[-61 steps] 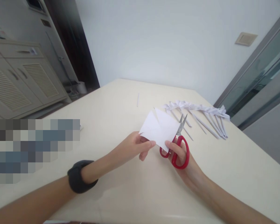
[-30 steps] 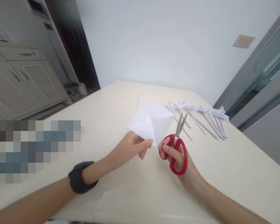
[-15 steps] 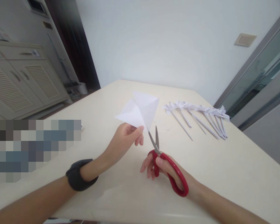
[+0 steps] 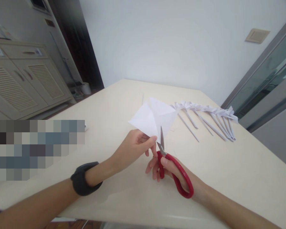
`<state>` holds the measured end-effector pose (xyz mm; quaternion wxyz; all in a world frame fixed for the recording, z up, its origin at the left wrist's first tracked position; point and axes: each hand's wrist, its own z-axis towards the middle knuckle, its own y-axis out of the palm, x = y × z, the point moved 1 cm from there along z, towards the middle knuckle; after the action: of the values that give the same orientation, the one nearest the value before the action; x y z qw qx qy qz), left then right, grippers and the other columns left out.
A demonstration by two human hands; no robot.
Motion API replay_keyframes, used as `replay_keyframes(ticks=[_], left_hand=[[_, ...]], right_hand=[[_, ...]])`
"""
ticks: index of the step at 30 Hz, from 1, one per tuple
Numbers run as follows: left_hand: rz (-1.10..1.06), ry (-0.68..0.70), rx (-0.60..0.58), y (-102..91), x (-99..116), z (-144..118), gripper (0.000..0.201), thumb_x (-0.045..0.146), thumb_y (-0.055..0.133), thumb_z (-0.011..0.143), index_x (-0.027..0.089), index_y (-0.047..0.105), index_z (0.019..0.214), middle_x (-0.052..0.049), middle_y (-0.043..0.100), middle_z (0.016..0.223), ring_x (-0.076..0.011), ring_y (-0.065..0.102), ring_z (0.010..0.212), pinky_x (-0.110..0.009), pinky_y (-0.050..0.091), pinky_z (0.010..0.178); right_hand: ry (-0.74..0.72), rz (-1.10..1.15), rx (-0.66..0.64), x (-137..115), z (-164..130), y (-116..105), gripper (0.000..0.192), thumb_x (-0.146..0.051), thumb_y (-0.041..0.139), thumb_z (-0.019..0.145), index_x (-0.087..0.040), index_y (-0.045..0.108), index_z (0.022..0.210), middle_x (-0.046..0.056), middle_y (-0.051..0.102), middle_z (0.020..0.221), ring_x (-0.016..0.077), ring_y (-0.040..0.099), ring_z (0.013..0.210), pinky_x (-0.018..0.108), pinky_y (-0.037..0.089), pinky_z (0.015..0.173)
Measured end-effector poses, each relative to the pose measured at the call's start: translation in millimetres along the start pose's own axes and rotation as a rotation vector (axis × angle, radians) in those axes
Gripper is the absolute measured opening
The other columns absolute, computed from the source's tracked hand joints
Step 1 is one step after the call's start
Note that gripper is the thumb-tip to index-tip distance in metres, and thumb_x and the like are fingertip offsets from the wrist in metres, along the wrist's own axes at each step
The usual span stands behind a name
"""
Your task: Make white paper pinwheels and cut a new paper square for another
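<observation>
My left hand (image 4: 141,143) pinches the near edge of a folded sheet of white paper (image 4: 145,118), held above the table. The paper has creases and a slit running down between two pointed flaps. My right hand (image 4: 164,167) has its thumb and fingers through the red handles of a pair of scissors (image 4: 178,171). The blades are parted, one in front of the paper and the other partly hidden at its near corner, close to my left fingertips.
On the right of the cream table (image 4: 124,197) lies a row of white paper flowers (image 4: 205,108) with rolled paper stems. Small paper scraps lie near the paper. A pixelated area covers the table's left side. A white wall stands behind.
My left hand has moved the paper rightward toward the scissors. The paper's near corner now sits between the parted blades. My right hand has barely moved.
</observation>
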<state>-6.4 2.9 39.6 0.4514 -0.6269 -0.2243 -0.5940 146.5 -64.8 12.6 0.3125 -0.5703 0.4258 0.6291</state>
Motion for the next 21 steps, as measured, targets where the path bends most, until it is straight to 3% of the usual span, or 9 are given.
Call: replay_keyframes(ticks=[7,15,21], left_hand=[[-0.007,0.002,-0.002,-0.5,1.9,-1.7,0.036,0.026,0.043,0.086,0.013,0.063,0.06,-0.003,0.066,0.061,-0.0104,0.056,0.055,-0.02,0.046,0.054],[-0.003,-0.001,-0.012,0.5,3.1,-2.4,0.037,0.027,0.043,0.087,0.013,0.064,0.06,-0.002,0.067,0.061,-0.0105,0.056,0.056,-0.02,0.045,0.055],[0.001,-0.003,-0.01,0.9,3.1,-3.1,0.038,0.027,0.042,0.087,0.013,0.065,0.06,-0.003,0.067,0.061,-0.011,0.056,0.056,-0.02,0.045,0.055]], right_hand=[[0.044,0.003,0.025,4.9,-0.4,-0.9,0.038,-0.045,0.038,0.09,-0.017,0.063,0.091,0.005,0.062,0.078,0.0146,0.055,0.07,0.028,0.04,0.067],[0.061,-0.044,0.003,-16.6,-1.4,4.4,0.049,-0.058,0.041,0.082,-0.016,0.066,0.08,0.007,0.062,0.073,0.018,0.057,0.07,0.031,0.041,0.065],[0.067,-0.047,0.029,-18.6,-1.6,6.6,0.05,-0.061,0.042,0.08,-0.016,0.066,0.079,0.007,0.063,0.071,0.0189,0.057,0.07,0.031,0.042,0.063]])
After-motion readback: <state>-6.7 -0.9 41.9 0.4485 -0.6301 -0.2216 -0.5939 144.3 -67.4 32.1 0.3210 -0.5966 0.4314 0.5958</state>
